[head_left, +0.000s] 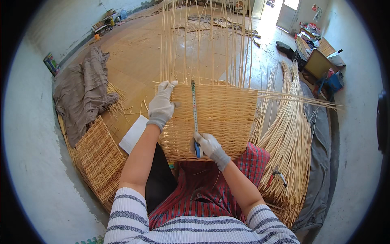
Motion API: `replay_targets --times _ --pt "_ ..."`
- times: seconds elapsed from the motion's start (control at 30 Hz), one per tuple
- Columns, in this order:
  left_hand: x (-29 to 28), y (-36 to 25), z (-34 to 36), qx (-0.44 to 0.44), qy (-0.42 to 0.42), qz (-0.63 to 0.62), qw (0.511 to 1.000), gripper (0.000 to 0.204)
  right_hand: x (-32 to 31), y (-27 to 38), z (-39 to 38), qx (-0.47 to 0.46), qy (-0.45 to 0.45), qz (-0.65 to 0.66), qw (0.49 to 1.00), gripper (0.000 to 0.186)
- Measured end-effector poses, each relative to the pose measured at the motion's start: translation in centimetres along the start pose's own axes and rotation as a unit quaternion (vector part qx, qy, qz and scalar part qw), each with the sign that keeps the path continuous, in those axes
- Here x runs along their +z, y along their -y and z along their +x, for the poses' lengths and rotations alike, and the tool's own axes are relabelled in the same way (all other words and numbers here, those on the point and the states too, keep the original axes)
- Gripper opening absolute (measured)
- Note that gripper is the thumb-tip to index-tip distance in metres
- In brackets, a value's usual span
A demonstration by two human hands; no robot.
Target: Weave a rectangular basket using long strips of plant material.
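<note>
A woven wicker panel (223, 118) stands upright over my lap, with long loose stakes rising from its top edge. My left hand (162, 103), in a white knit glove, grips the panel's upper left edge. My right hand (207, 144), also gloved, closes round a blue tape measure (198, 151) near the lower middle of the panel. The marked blade (195, 110) of the tape runs straight up across the weave to the top edge. A red checked cloth (193, 187) covers my lap beneath the panel.
Bundles of cane (284, 142) lie at right, with pruning shears (276, 173) on them. At left are another woven panel (99, 156), a grey crumpled cloth (81, 85) and a white sheet (132, 134). Boxes and bags (321, 65) line the right wall near an open door (286, 18).
</note>
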State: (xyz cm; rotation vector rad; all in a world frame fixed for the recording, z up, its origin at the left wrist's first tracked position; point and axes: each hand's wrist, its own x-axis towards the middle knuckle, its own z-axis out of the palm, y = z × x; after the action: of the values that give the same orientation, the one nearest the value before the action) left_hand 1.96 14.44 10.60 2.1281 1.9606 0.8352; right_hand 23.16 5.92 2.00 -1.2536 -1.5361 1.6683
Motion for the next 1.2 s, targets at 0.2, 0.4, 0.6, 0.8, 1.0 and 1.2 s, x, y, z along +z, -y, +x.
replay_targets --times 0.2,0.4,0.6,0.8,1.0,1.2 --pt "0.1 1.7 6.2 0.038 -0.009 0.019 0.999 0.073 1.6 -4.4 0.6 0.114 -0.004 0.067 0.991 0.054" --pt "0.7 2.0 12.4 0.032 0.009 0.05 0.998 0.076 4.4 -9.4 -1.8 0.144 -0.024 0.085 0.986 0.058" --pt "0.6 2.2 13.5 -0.019 0.039 0.042 0.998 0.076 3.5 -9.7 -0.8 0.167 -0.007 0.053 0.985 0.056" --pt "0.6 1.0 14.6 0.044 0.014 0.034 0.998 0.077 2.5 -10.4 -0.4 0.147 -0.035 0.054 0.987 0.052" --pt "0.6 5.0 13.3 0.041 0.03 -0.004 0.999 0.079 0.6 -4.8 -3.3 0.125 -0.05 0.103 0.986 0.03" --pt "0.5 3.0 12.9 0.019 0.037 -0.009 0.999 0.077 -5.5 -7.0 -7.1 -0.007 -0.153 0.167 0.974 0.037"
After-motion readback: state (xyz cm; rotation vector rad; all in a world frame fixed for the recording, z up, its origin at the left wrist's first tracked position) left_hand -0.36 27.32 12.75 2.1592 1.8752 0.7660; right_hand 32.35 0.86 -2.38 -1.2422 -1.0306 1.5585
